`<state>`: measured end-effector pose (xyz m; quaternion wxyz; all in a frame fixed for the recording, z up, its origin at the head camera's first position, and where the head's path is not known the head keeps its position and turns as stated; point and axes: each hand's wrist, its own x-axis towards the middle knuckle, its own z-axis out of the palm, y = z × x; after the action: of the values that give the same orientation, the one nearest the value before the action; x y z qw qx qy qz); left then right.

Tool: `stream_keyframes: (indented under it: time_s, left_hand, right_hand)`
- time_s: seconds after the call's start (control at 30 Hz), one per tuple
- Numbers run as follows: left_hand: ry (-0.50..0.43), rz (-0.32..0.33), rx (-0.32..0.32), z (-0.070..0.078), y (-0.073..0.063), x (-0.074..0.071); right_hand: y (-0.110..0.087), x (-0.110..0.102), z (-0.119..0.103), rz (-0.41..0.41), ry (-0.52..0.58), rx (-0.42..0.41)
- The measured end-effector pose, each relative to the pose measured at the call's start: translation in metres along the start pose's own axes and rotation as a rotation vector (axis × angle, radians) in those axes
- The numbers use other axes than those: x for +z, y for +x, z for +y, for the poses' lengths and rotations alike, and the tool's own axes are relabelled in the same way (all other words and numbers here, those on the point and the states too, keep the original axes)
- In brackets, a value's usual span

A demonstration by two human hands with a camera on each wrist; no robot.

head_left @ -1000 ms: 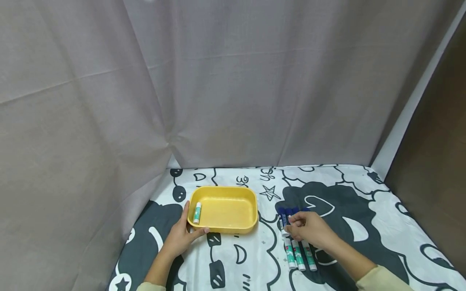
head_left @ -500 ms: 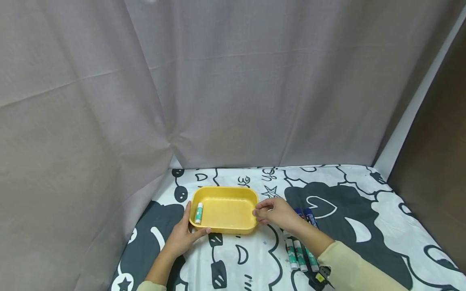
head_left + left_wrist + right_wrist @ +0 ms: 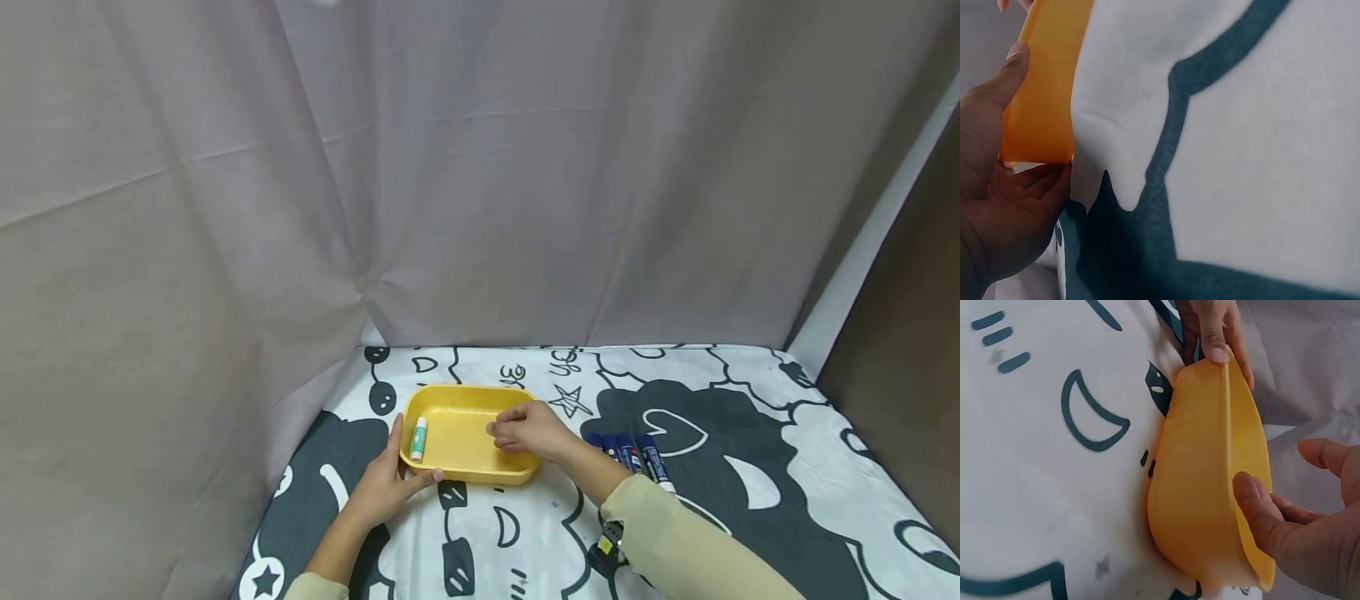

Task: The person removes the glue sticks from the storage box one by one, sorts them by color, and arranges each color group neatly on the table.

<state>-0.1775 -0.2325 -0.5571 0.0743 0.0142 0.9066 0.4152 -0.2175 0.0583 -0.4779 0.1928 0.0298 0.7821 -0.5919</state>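
A shallow yellow tray (image 3: 470,477) sits on the patterned cloth. My left hand (image 3: 384,487) grips its left end, thumb along the front rim and fingers round the side; the left wrist view shows this hand (image 3: 1007,169) about the tray's end (image 3: 1047,94). Inside the tray, at the left, lies a green-and-white tube (image 3: 418,439) like a glue stick. Over the tray's right part is my right hand (image 3: 531,431). In the right wrist view the right hand (image 3: 1310,519) has loosely bent fingers and thumb spread apart beside the tray's rim (image 3: 1229,456), with nothing visible between them.
Several dark blue markers (image 3: 651,458) lie side by side on the cloth (image 3: 555,533), right of the tray, partly behind the right forearm. A grey curtain (image 3: 480,208) hangs at the back, and a brown panel (image 3: 900,333) stands at the right.
My right hand has moved left from the markers to over the tray. The forearm now hides the green-and-white tubes seen below the markers earlier. The left hand keeps its grip.
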Motion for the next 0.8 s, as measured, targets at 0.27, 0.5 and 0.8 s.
stream_keyframes:
  time_s: [0.27,0.5,0.8]
  left_hand:
    - [0.0,-0.003,0.002,0.0,0.0,0.0]
    - [-0.011,0.005,0.011,-0.002,0.001,0.001]
    - [-0.007,0.009,0.019,-0.004,0.001,0.002]
  right_hand:
    - [0.019,0.024,0.006,0.003,0.03,0.021]
    - [0.029,0.041,0.005,-0.029,0.009,0.015]
    - [0.039,0.059,0.008,-0.082,0.009,0.012]
